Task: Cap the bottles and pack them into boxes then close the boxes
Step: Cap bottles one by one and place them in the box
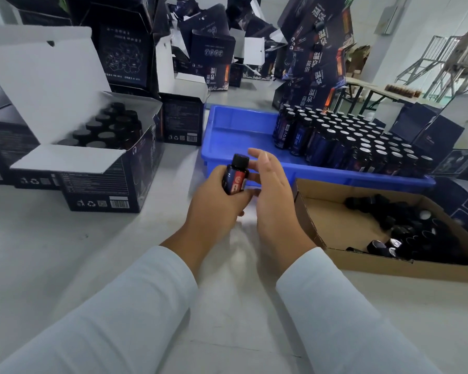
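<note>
Left hand (216, 203) grips bottle (235, 175) over grey table (65, 252); boxes behind.

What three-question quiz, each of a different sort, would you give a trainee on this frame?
1. True or false: the bottle gripped by the left hand already wears a black cap.
2. Where do the loose caps lie? A) in the blue tray B) in the brown cardboard tray C) in the open box
3. Fill in: the right hand, fingers straight, holds ____.

Key
1. True.
2. B.
3. Nothing; it sits beside the bottle, though contact behind it cannot be told.
</note>
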